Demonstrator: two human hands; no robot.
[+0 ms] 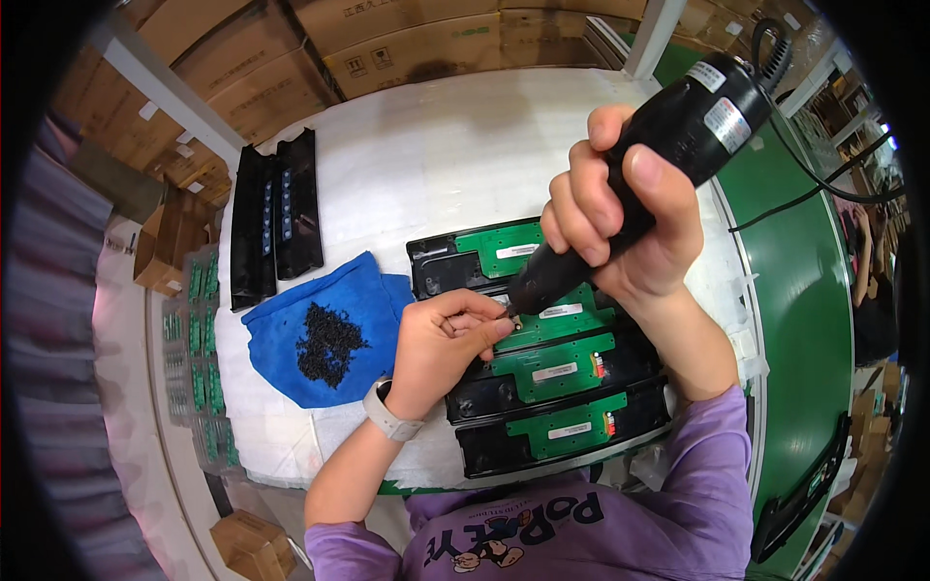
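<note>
A white padded work surface was seen, ringed by brown cardboard boxes at its far edge, with a green conveyor belt along its right side. Near the left edge a blue cloth was spread, heaped with small black screws, and beyond it two black plastic housings were laid side by side. At the near edge four black trays carrying green circuit boards were stacked in a row. A black electric screwdriver — matte, cylindrical, corded — was gripped in the closed right hand, its tip set on the second board. The left hand was pinched shut just beside that tip — whether a screw was held could not be told.
</note>
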